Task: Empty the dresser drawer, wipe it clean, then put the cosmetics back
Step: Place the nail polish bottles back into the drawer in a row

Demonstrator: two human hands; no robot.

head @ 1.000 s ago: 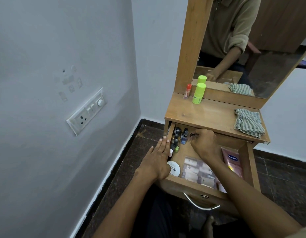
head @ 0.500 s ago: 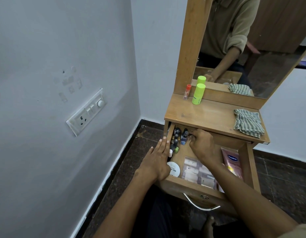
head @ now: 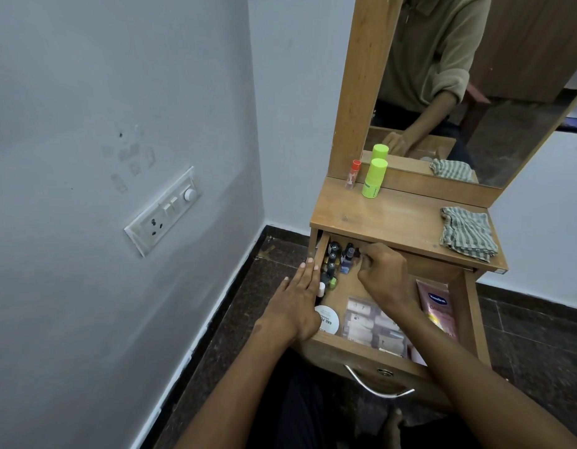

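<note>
The wooden dresser drawer [head: 355, 354] is pulled out. Along its left side stand several small nail polish bottles [head: 333, 259]. A white round jar [head: 330, 320], a clear pouch of sachets [head: 366, 322] and a pink Vaseline tube [head: 437, 306] lie nearer the front. My left hand [head: 297, 306] rests flat on the drawer's left wall, fingers straight. My right hand [head: 387, 277] is deep at the back of the drawer, its fingertips pinched on a small dark bottle beside the blue one. A striped cloth [head: 467, 236] lies on the dresser top at the right.
A lime-green bottle [head: 373, 179] and a small red-capped tube [head: 352, 175] stand at the back left of the dresser top [head: 394, 218], below the mirror [head: 491, 102]. The wall with a switch panel [head: 164, 210] is close on the left. A metal handle [head: 378, 387] hangs from the drawer front.
My right hand has shifted slightly left at the back of the drawer, staying closed on the small dark item. My left hand has not moved.
</note>
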